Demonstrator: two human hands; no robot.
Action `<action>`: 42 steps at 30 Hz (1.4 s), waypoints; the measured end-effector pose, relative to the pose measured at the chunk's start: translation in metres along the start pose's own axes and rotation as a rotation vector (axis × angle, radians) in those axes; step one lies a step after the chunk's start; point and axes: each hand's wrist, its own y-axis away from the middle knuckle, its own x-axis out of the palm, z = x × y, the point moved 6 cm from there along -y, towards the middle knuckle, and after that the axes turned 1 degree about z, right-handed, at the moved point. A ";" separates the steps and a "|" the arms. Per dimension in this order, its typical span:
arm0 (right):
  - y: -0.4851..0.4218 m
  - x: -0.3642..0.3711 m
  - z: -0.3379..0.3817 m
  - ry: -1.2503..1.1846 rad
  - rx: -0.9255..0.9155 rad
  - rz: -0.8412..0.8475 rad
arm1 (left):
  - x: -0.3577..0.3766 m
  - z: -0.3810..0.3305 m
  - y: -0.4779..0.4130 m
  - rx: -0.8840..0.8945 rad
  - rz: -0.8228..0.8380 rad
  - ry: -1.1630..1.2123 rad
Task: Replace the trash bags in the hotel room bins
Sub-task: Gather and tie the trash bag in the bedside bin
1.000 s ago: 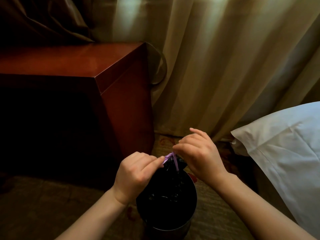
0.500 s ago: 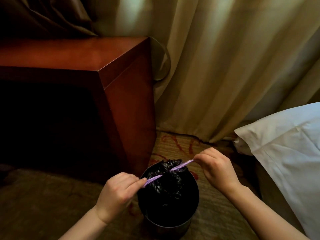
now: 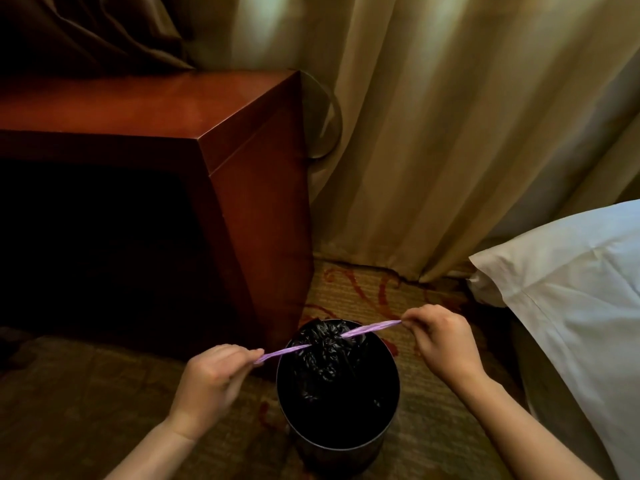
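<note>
**Grips.** The left grip [image 3: 214,379] is closed, with fingers curled and one end of a twisted purple plastic drawstring [image 3: 370,328] pinched between thumb and forefinger. The right grip [image 3: 443,344] is likewise closed on the other end of the same drawstring, pinched at the fingertips. Both forearms are bare where they are seen.

**Task item.** The drawstring is stretched in a straight line between the two grips, lower at the left grip and higher at the right. At its midpoint it passes into the gathered neck of a crinkled black plastic trash bag [image 3: 325,358]. The bag is found between the grips and slightly below them, inside a round dark metal bin [image 3: 346,447]. The neck is bunched at the side of the bin opening farthest from the person. The rest of the bag hangs down within the bin, and the interior below it is too dark to be assessed. The bin is stood upright on a patterned beige and red carpet [image 3: 346,292].

**Surroundings.** A red-brown polished wooden cabinet [image 3: 263,209] is located beyond and above the left grip, with its near corner just beside the bin. A white fabric pillow [image 3: 571,289] is noted to the right of the right grip, apart from it. Beige pleated curtains [image 3: 433,133] hang beyond both grips and reach the carpet. A darker brown drape [image 3: 86,29] is seen far above the left grip. A curved metallic object [image 3: 325,126] is partly hidden behind the cabinet; its nature cannot be determined.
</note>
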 end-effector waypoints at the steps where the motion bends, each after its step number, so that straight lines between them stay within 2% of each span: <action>1: -0.001 0.000 0.000 -0.035 0.049 0.017 | 0.000 0.001 0.000 -0.054 -0.010 0.021; 5: -0.002 0.004 0.001 -0.289 0.272 0.131 | 0.004 -0.003 -0.007 -0.388 -0.102 0.247; 7: 0.000 0.016 0.010 -0.436 0.293 0.227 | 0.019 -0.013 -0.009 -0.467 -0.013 0.462; 9: 0.005 0.030 0.022 -0.528 0.229 0.347 | 0.038 -0.029 -0.008 -0.471 0.155 0.639; 10: 0.008 0.035 0.027 -0.539 0.186 0.413 | 0.046 -0.035 -0.006 -0.476 0.234 0.637; 13: 0.011 0.043 0.046 -0.494 0.030 0.635 | 0.063 -0.046 -0.008 -0.555 0.386 0.330; 16: 0.007 0.055 0.058 -0.320 -0.075 0.715 | 0.066 -0.051 -0.020 -0.584 0.298 0.192; 18: 0.004 0.064 0.058 -0.347 -0.008 0.726 | 0.068 -0.047 -0.026 -0.632 0.224 0.231; 20: 0.001 0.067 0.057 -0.449 0.091 0.711 | 0.070 -0.044 -0.027 -0.687 0.201 0.384; 23: -0.001 0.062 0.057 -0.516 0.111 0.623 | 0.068 -0.038 -0.027 -0.703 0.159 0.586; 29: -0.014 0.043 0.071 -0.696 0.155 0.413 | 0.041 -0.045 -0.049 -0.628 0.019 0.724; 36: -0.037 -0.007 0.093 -0.733 0.099 0.207 | -0.009 -0.068 -0.089 -0.470 -0.052 0.561; 42: -0.061 -0.070 0.121 -0.744 0.209 0.212 | -0.068 -0.104 -0.136 -0.477 0.045 0.550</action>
